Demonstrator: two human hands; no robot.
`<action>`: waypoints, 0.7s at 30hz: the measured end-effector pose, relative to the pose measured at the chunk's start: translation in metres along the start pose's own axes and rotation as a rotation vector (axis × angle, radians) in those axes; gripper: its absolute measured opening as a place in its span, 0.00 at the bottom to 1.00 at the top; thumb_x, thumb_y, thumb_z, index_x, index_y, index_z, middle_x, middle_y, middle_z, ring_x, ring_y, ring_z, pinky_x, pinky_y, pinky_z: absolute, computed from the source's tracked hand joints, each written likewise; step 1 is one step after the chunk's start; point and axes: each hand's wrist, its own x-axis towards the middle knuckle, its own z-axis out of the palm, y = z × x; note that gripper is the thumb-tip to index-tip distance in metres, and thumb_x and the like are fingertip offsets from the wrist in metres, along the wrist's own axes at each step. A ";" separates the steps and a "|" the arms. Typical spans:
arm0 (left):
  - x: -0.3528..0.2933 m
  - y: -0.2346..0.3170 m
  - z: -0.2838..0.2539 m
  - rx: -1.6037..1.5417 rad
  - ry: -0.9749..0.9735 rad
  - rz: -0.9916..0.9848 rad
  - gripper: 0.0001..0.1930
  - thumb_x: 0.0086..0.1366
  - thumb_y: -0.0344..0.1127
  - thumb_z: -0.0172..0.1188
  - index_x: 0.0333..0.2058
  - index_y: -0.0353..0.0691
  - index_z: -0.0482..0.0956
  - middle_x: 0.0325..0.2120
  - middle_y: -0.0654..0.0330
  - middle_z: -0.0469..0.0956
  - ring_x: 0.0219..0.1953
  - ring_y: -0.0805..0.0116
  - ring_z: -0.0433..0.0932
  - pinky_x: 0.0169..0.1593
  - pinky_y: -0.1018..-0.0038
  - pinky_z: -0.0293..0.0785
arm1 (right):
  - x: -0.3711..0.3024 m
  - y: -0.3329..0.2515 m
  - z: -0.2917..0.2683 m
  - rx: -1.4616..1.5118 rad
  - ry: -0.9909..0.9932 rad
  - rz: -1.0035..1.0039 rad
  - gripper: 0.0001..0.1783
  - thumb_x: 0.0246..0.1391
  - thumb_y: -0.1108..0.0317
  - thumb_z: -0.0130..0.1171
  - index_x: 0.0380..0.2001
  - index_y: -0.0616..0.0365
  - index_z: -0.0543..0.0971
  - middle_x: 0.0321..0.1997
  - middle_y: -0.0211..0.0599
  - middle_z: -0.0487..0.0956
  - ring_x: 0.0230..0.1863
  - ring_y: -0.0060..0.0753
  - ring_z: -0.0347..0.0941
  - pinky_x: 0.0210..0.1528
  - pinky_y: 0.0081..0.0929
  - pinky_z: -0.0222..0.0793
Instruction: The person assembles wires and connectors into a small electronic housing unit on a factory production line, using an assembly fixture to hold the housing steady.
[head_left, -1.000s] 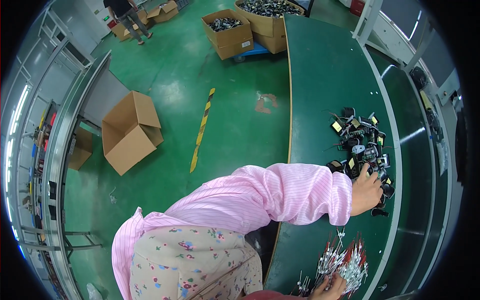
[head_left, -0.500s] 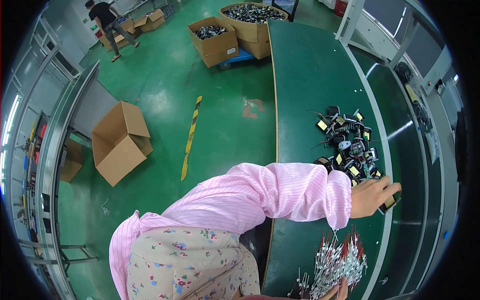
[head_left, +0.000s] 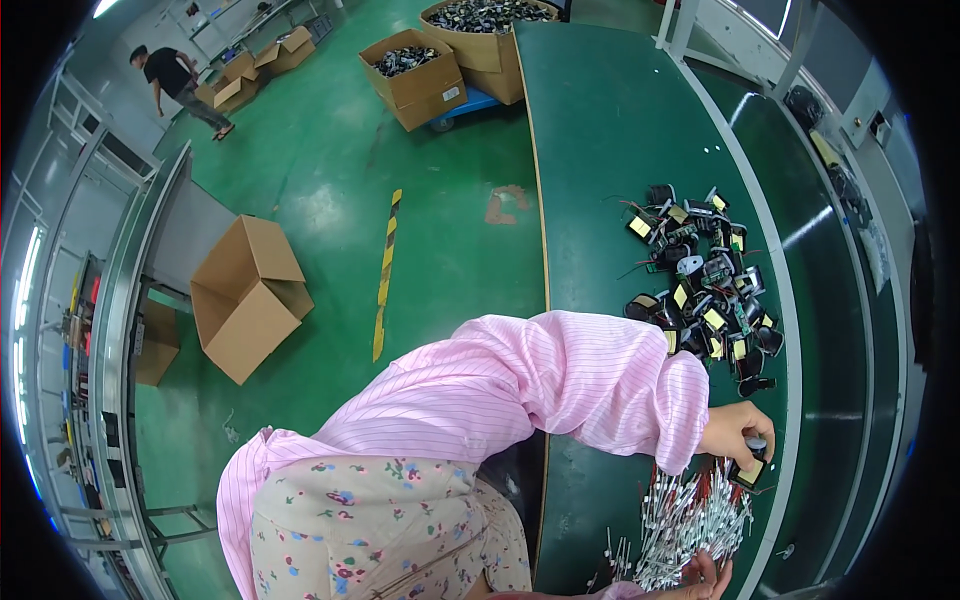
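Observation:
My left hand [head_left: 738, 436], at the end of a pink striped sleeve, grips a small black electronic unit [head_left: 748, 470] with a yellow patch. It is just above the right end of a pile of thin white wires [head_left: 690, 525] with red parts. At the lower edge, my right hand [head_left: 703, 577] shows only in part. Its fingers are curled against the near ends of the wires, and what is between them is hidden. Farther up the green table [head_left: 620, 120] lies a loose heap of similar black units [head_left: 700, 280], some with yellow patches and thin leads.
A pale strip [head_left: 790, 370] runs along the table's right side, beside a dark lower surface. On the floor at left lies an open carton [head_left: 250, 300]. Two cartons of parts [head_left: 412, 85] stand on a blue trolley. A person [head_left: 175, 80] is at the far left.
My left hand has come nearer with the black unit, from beside the heap to the wire pile. My right hand has shifted slightly right. The far person has moved left, and the view has turned slightly.

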 end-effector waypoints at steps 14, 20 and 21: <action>-0.023 0.021 0.013 0.528 -0.051 0.234 0.11 0.47 0.27 0.61 0.33 0.39 0.78 0.28 0.57 0.76 0.36 0.57 0.69 0.42 0.69 0.65 | -0.002 0.012 0.013 0.294 0.001 0.210 0.15 0.64 0.64 0.48 0.38 0.69 0.74 0.29 0.44 0.77 0.31 0.33 0.72 0.37 0.28 0.69; -0.015 0.023 0.014 0.095 -0.170 0.185 0.15 0.48 0.27 0.59 0.38 0.40 0.82 0.33 0.58 0.79 0.39 0.64 0.71 0.44 0.72 0.69 | -0.005 0.018 -0.003 0.040 -0.168 0.019 0.14 0.62 0.64 0.52 0.41 0.64 0.79 0.47 0.54 0.73 0.47 0.43 0.70 0.53 0.38 0.64; -0.015 0.027 0.013 0.047 -0.200 0.047 0.16 0.51 0.24 0.56 0.40 0.37 0.81 0.37 0.57 0.80 0.41 0.67 0.73 0.46 0.73 0.70 | -0.007 0.021 -0.004 -0.007 -0.155 0.038 0.14 0.62 0.64 0.52 0.41 0.64 0.79 0.47 0.54 0.73 0.47 0.43 0.70 0.53 0.38 0.64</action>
